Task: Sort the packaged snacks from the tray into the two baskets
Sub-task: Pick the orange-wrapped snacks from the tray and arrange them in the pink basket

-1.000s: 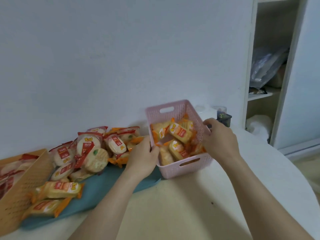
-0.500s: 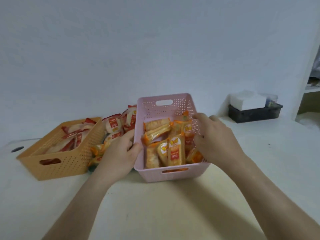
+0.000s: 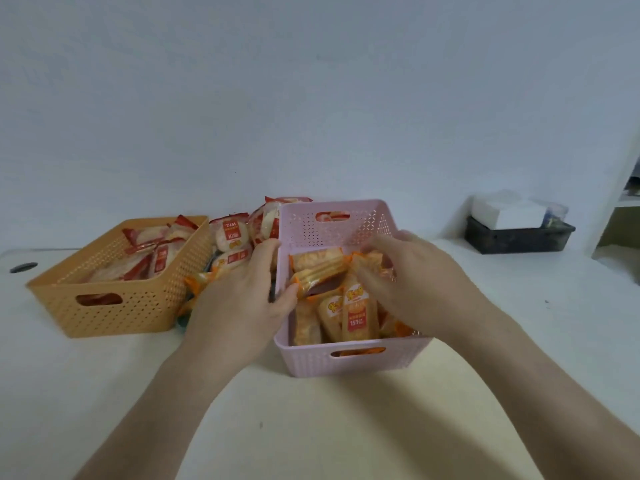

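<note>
Head view. Pink basket [image 3: 353,358] sits on the white counter [image 3: 311,427], centre frame, holding orange-wrapped snack packets [image 3: 356,315], some standing on end. Left hand [image 3: 242,303] is at the basket's left wall, thumb hooked over the rim and touching an orange packet inside; fingers lie outside the wall, so the hand grips the basket's edge. Right hand [image 3: 415,285] reaches over the right side into the basket, fingers curled down among the packets; blurred, cannot tell whether it holds one. Orange basket [image 3: 114,306] stands to the left, apart from the pink one, loaded with red-and-white round snack packets [image 3: 152,258]. More loose packets [image 3: 232,237] are heaped between the two baskets, behind the left hand. A dark tray [image 3: 516,239] with a white box [image 3: 505,213] sits far right against the wall.
</note>
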